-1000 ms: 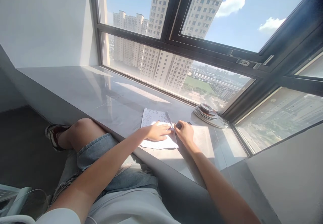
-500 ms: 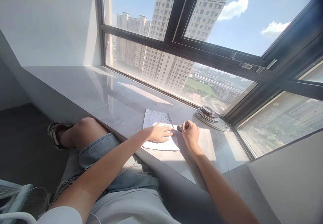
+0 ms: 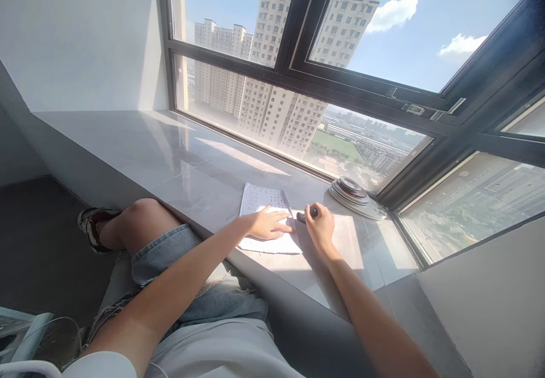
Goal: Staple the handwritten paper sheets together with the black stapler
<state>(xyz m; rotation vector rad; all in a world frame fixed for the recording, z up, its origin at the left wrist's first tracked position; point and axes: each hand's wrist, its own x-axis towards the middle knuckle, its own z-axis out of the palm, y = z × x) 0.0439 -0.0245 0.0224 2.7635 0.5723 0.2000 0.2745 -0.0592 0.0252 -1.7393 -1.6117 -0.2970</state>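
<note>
A white printed sheet of paper (image 3: 260,201) lies on the grey window ledge (image 3: 179,162). My left hand (image 3: 269,223) rests flat on its right half, fingers stretched toward the right edge. Just to the right, my right hand (image 3: 320,226) is closed round a small dark pen-like object (image 3: 307,215) that lies on the ledge beside the sheet, its dark end pointing at the paper.
A round stack of flat discs (image 3: 356,195) sits by the window frame, right of the hands. My bent knee in torn denim shorts (image 3: 170,253) presses against the ledge's front edge. A white chair arm (image 3: 21,332) shows at the bottom left.
My right hand has drawn back a little from the sheet's edge with the dark object, which now lies flatter on the ledge. The left hand stays on the paper.
</note>
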